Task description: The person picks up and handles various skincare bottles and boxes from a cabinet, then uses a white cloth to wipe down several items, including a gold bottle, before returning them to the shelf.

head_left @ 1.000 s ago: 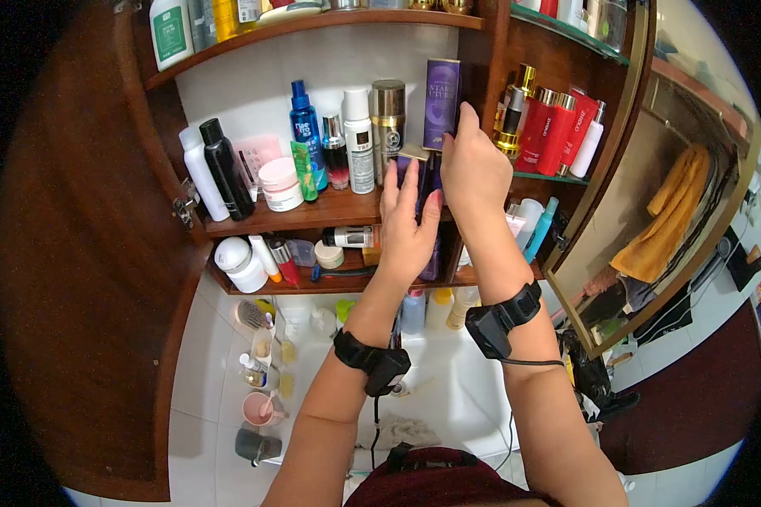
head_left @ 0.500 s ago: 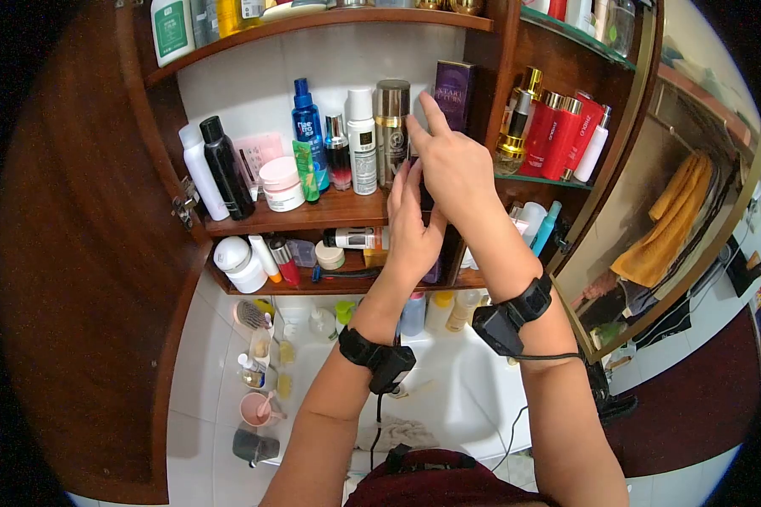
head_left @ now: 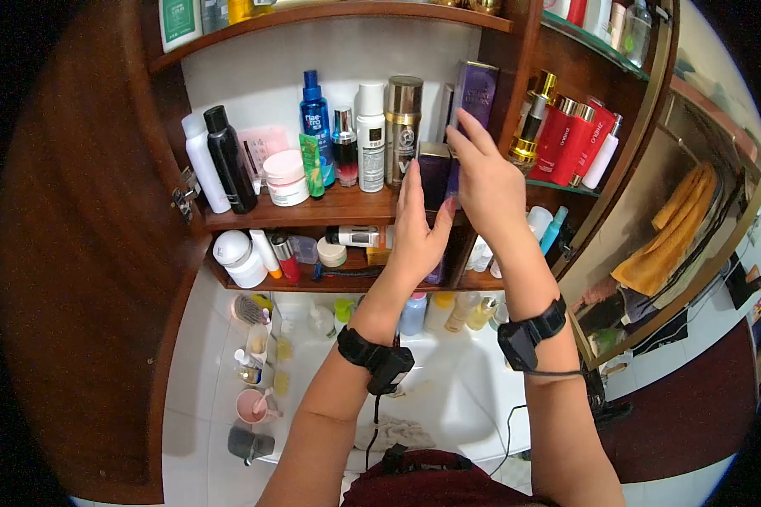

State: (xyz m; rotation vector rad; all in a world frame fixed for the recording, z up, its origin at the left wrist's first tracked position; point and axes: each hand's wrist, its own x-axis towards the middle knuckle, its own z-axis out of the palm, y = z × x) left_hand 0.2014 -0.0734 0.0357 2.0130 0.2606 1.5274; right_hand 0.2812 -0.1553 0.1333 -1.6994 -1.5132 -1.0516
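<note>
My left hand (head_left: pixel 418 237) is at the front edge of the middle shelf, its fingers stretched upward and its thumb apart. It lies along the left side of a small dark purple box (head_left: pixel 434 172). My right hand (head_left: pixel 490 190) is open on the box's right, fingers straight and pointing up and left. Whether either palm presses on the box is hard to see. Behind my right hand stands a taller purple box (head_left: pixel 479 89), its lower part hidden by the hand. A brown-gold bottle (head_left: pixel 404 122) and a white bottle (head_left: pixel 370 139) stand to the left of the small box.
Farther left on the shelf are a blue spray bottle (head_left: pixel 314 110), a green tube (head_left: pixel 312 165), a pink-lidded jar (head_left: pixel 285 179) and a black can (head_left: pixel 228 160). Red bottles (head_left: pixel 566 139) fill the right glass shelf. Below is a white sink (head_left: pixel 469 397); a wooden door (head_left: pixel 84 253) hangs left.
My right hand has moved right and slightly down, away from the brown-gold bottle. The small dark box between my hands now shows more clearly. The view has shifted slightly.
</note>
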